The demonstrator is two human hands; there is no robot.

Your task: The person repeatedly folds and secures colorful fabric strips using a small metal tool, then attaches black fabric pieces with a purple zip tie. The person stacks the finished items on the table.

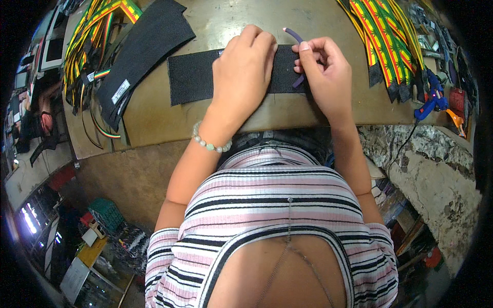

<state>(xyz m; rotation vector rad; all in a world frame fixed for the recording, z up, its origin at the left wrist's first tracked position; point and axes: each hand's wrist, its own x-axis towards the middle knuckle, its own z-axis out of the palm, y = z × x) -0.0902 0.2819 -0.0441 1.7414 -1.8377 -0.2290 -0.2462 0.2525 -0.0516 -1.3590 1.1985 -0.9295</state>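
A wide black woven strip (191, 77) lies crosswise on the table in front of me. My left hand (244, 72) rests on its middle, fingers bent and close together, holding the strip; the fingertips are partly hidden. Over the strip's right end, my right hand (326, 66) pinches a thin, dark purple, curved stick (294, 35) between thumb and fingers. Its pale tip points up and left, and its other end comes out below the fingers near the strip. What exactly the stick is, I cannot tell.
More black woven strips (149, 49) with white labels lie at the left. Bundles of green, yellow and red patterned straps hang at the far left (87, 46) and far right (387, 43). A blue glue gun (434, 97) with a cord sits at the table's right edge.
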